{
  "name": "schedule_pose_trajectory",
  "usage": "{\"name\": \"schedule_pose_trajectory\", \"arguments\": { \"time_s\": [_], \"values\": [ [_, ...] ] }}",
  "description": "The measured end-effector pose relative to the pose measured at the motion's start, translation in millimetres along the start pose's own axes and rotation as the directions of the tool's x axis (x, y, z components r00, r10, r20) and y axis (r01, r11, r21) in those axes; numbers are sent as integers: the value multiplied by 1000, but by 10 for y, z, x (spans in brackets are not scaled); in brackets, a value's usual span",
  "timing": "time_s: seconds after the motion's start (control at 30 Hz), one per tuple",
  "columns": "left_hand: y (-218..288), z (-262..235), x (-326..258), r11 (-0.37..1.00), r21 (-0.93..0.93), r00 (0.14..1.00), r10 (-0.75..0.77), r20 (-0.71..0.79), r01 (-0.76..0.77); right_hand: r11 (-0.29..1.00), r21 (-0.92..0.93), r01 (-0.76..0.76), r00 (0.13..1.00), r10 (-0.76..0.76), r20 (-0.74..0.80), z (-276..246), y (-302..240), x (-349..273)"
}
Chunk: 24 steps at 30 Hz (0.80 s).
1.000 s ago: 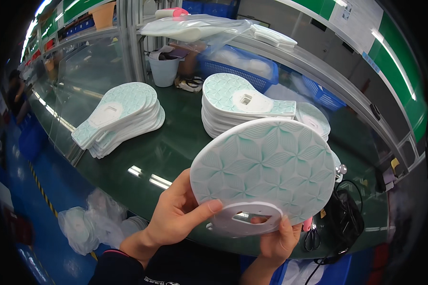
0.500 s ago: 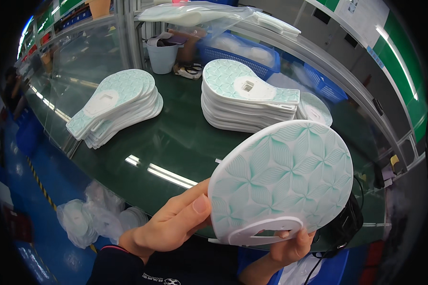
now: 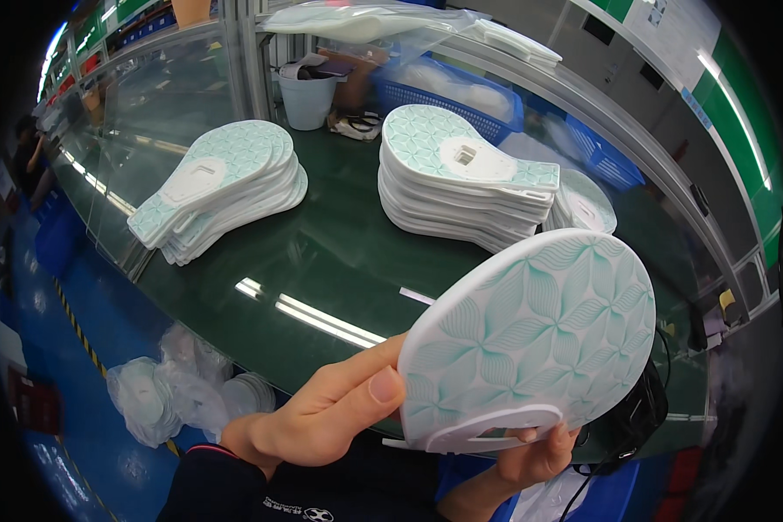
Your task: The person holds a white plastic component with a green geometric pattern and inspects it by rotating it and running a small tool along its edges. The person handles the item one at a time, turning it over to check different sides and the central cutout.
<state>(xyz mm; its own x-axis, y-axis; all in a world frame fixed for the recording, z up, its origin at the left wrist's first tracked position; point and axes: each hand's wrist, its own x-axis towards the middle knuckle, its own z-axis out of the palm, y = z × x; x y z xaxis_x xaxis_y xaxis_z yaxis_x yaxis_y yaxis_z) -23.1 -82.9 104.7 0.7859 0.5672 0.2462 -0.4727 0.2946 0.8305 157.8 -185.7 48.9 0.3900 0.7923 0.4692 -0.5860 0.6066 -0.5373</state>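
Note:
Close to me, a rounded white plastic panel (image 3: 531, 339) with a green leaf-line pattern is held up, tilted, above the table's near edge. An oval raised rim with a cutout shows at its lower edge. My left hand (image 3: 331, 409) grips its left edge, thumb in front, the other fingers partly hidden behind. My right hand (image 3: 539, 452) closes on the bottom edge by the cutout, one fingertip showing through the opening. Beyond the panel stands a stack of paddle-shaped patterned panels (image 3: 435, 143). A second stack of such panels (image 3: 226, 161) sits at the left.
The dark green table (image 3: 322, 252) has a white bucket (image 3: 307, 100) and a blue basket (image 3: 448, 96) at its back. A black bag (image 3: 639, 404) lies right of the held panel. Bagged round pieces (image 3: 148, 400) are below at the left, near the blue floor.
The held panel has turned slightly, its face more oblique, and shifted a little right and down in view. Both hands keep their grip. The background has shifted slightly right.

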Motion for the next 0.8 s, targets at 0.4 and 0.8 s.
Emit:
{"name": "schedule_pose_trajectory", "arguments": {
  "time_s": [0.4, 0.8],
  "values": [
    [-42, 9, 58, 965, 236, 991, 94, 93, -113, 999, -22, 42, 998, -41, 55, 122, -1, 242],
    [-75, 14, 0, 979, 162, 986, 103, 131, -124, 986, 163, 25, 996, -9, -93, 38, -87, 68]
  ]
}}
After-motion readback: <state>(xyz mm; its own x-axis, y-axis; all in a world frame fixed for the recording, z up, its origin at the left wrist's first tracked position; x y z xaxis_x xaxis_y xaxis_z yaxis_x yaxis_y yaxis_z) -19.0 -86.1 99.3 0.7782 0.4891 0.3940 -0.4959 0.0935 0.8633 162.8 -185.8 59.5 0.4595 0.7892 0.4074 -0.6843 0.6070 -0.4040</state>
